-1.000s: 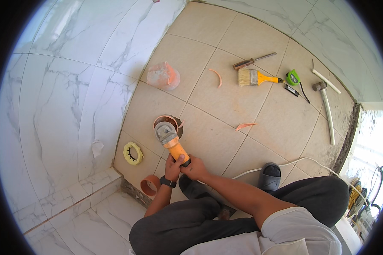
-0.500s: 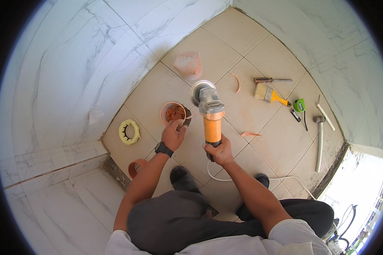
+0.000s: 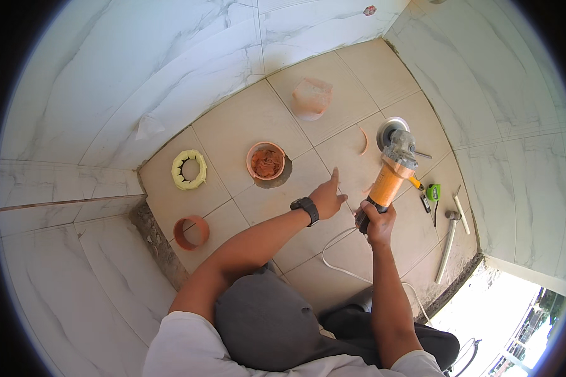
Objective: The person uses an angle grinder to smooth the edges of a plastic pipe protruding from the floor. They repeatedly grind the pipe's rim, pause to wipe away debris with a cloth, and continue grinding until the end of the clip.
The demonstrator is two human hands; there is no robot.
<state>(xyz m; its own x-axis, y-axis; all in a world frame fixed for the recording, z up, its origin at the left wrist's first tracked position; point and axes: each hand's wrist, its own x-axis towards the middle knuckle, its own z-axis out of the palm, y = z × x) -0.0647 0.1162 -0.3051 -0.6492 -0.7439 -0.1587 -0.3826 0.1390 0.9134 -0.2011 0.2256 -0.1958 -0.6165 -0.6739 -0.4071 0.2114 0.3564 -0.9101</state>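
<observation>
My right hand (image 3: 378,223) grips an orange-and-grey angle grinder (image 3: 387,182) by its rear end, raised over the right part of the floor, its round disc (image 3: 393,130) pointing away from me. Empty as far as I can see, my left hand (image 3: 328,198) hovers over the middle tiles with the index finger stretched forward and the thumb apart. To its left, an orange pipe end (image 3: 249,164) stands in a dark rough floor hole (image 3: 277,181). Crumpled reddish-brown material (image 3: 267,162) fills the pipe. A curved orange sliver (image 3: 364,142) lies left of the grinder.
A yellowish ring (image 3: 188,169) and an orange pipe ring (image 3: 191,232) lie at left. A dusty pinkish piece (image 3: 312,98) sits farther back. On the right are a green tape measure (image 3: 433,192), a hammer (image 3: 448,248) and a white stick (image 3: 461,213). The white cord (image 3: 343,267) trails near my legs.
My left hand has left the pipe end and moved right. The grinder has swung right in my right hand, now partly covering the brush and screwdriver. The view has shifted.
</observation>
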